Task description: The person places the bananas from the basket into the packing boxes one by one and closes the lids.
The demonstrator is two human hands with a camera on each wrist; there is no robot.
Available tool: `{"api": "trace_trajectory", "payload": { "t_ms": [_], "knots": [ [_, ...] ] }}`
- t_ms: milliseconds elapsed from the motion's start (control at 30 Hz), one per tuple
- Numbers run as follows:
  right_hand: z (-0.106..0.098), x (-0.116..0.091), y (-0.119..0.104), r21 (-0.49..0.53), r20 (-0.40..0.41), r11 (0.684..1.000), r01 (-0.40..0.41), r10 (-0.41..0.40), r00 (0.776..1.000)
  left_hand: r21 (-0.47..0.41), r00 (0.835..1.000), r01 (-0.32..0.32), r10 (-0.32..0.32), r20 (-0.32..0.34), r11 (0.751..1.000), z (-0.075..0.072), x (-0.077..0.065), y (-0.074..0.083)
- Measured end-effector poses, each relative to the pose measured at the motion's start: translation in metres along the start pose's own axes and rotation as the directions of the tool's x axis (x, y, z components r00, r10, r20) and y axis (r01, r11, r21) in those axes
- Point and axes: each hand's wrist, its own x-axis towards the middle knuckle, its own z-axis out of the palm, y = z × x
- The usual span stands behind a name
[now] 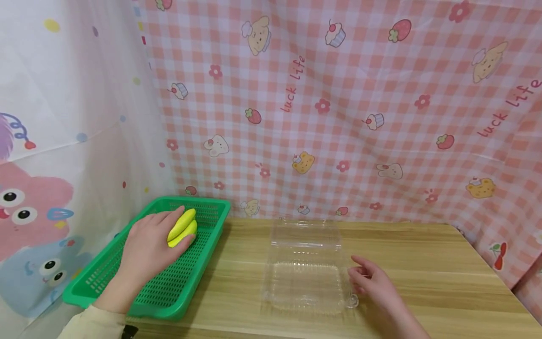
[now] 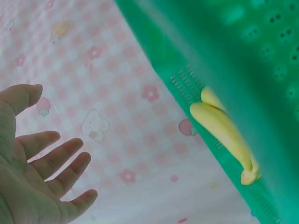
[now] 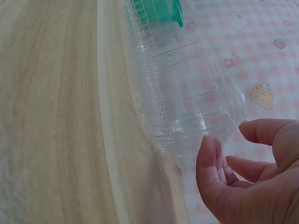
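A small bunch of yellow bananas [image 1: 184,228] lies in the green plastic basket [image 1: 192,292] on the left. Over the basket, my left hand [image 1: 150,242] reaches toward the bananas with thumb and fingers spread. The left wrist view shows those fingers [image 2: 53,161] apart, with nothing between them and the bananas [image 2: 224,133] still against the basket. A clear plastic clamshell box [image 1: 306,287] stands with its lid raised at the back. My right hand [image 1: 374,287] hovers at its right side, fingers loosely bent and holding nothing; the fingertips are right by the box's edge.
The wooden table [image 1: 406,245] carries both basket and box, with a gap of tabletop between them. Behind it hangs a pink checked curtain [image 1: 271,132], and a white printed curtain [image 1: 84,84] hangs close along the basket's left side.
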Motion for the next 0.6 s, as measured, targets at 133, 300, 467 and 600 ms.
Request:
{"api": "trace_trajectory", "payload": {
  "t_ms": [133, 300, 467, 600],
  "knots": [
    [0.000, 0.003, -0.001, 0.009, 0.012, 1.000, -0.014, 0.014, 1.000, 0.024, 1.000, -0.003, 0.003, 0.001, 1.000, -0.002, 0.007, -0.005],
    [0.000, 0.006, 0.000, 0.054, 0.023, 0.997, -0.047, 0.046, 0.999, 0.055, 0.997, 0.022, -0.026, 0.067, 0.998, 0.000, 0.014, -0.011],
    [-0.002, 0.008, 0.000, 0.094, 0.057, 0.992, -0.081, 0.076, 0.995, 0.087, 0.992, 0.038, -0.048, 0.120, 0.996, 0.006, 0.021, -0.022],
    [-0.004, 0.010, 0.001, 0.121, 0.096, 0.988, -0.098, 0.087, 0.992, 0.089, 0.980, 0.078, -0.093, 0.173, 0.993, 0.010, 0.028, -0.032]
  ]
}}
